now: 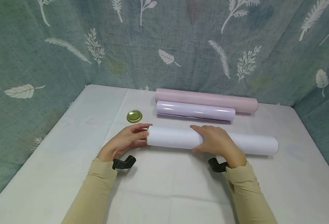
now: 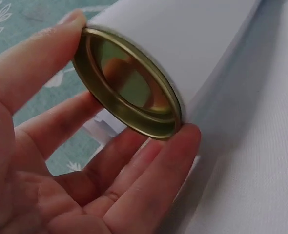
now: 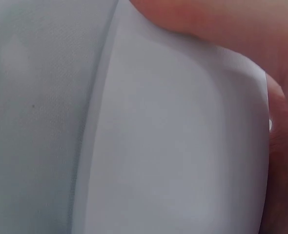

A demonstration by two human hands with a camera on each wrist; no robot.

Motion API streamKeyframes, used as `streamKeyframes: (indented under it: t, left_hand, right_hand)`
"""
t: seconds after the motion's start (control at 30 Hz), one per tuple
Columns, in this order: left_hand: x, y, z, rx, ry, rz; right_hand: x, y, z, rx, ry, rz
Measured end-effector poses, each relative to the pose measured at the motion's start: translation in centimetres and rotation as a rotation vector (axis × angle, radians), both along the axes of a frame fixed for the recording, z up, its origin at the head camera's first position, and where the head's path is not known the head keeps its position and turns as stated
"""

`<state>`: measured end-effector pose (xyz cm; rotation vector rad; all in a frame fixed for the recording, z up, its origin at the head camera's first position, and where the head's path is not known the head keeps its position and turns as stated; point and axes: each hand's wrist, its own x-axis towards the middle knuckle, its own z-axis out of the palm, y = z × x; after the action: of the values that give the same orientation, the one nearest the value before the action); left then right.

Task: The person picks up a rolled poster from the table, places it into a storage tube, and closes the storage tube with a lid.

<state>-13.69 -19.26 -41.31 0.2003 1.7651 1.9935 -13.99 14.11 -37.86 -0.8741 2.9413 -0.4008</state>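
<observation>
A long white cardboard tube lies crosswise in front of the person. At its left end sits a gold metal lid with a raised rim and a sunken centre, as the left wrist view shows. The left hand holds this lid by the rim, thumb and fingers spread around its edge. Over the middle of the tube, the right hand grips it from above, thumb on the near side and fingers on the far side. In the right wrist view the white tube fills most of the picture.
A second gold lid lies flat on the white-covered table, beyond the left hand. Behind the white tube lie a shiny lilac roll and a longer pink tube. A leaf-patterned curtain hangs along the back edge.
</observation>
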Motion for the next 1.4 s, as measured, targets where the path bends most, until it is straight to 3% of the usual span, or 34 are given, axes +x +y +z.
streamKeyframes:
  t: [0.3, 0.47, 0.67, 0.87, 1.4]
  left_hand:
    - [-0.1, -0.1, -0.1, -0.045, 0.003, -0.018]
    - [-0.1, -0.3, 0.2, -0.144, 0.050, -0.020]
    - [-0.4, 0.1, 0.7, -0.277, 0.094, -0.021]
    - [-0.2, 0.7, 1.3, -0.413, 0.157, 0.030]
    - [-0.4, 1.0, 1.3, -0.452, 0.143, 0.076]
  right_hand:
    - [0.2, 0.0, 0.2, 0.023, -0.057, -0.021]
    - [0.2, -0.2, 0.5, 0.032, -0.121, -0.023]
    - [0.0, -0.3, 0.8, 0.047, -0.127, -0.036]
    - [0.4, -0.7, 0.5, 0.043, -0.143, -0.006]
    - [0.3, -0.1, 0.8, -0.041, -0.239, -0.017]
